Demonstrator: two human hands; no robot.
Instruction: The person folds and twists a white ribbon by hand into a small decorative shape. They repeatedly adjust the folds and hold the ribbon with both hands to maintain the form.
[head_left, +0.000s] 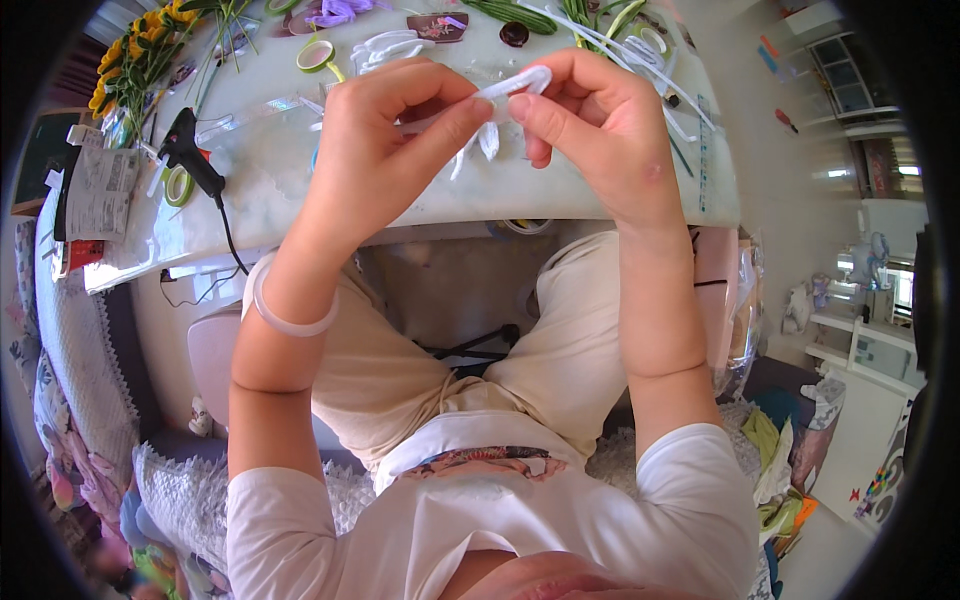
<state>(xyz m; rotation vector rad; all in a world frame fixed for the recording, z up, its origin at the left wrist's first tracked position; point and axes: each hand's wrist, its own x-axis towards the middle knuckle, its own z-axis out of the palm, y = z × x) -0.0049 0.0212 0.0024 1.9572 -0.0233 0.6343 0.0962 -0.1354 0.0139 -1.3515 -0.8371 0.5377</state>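
A white fuzzy pipe cleaner (516, 82), bent over in a loop at its right end, is pinched between my two hands above the table's front part. My left hand (409, 142) grips its left part between thumb and forefinger. My right hand (592, 127) pinches it near the looped end. More white fuzzy stems (489, 141) hang or lie just below my fingertips; whether they join the held piece I cannot tell. Behind my left hand lies a bundle of bent white stems (390, 49). A roll of green tape (316, 55) is beside that bundle.
A black hot glue gun (187, 150) with its cord lies at the left, near another green tape roll (178, 186). Yellow fuzzy flowers (124, 56) stand at the back left. Long white stems (637, 56) and a ruler (703, 154) lie at the right.
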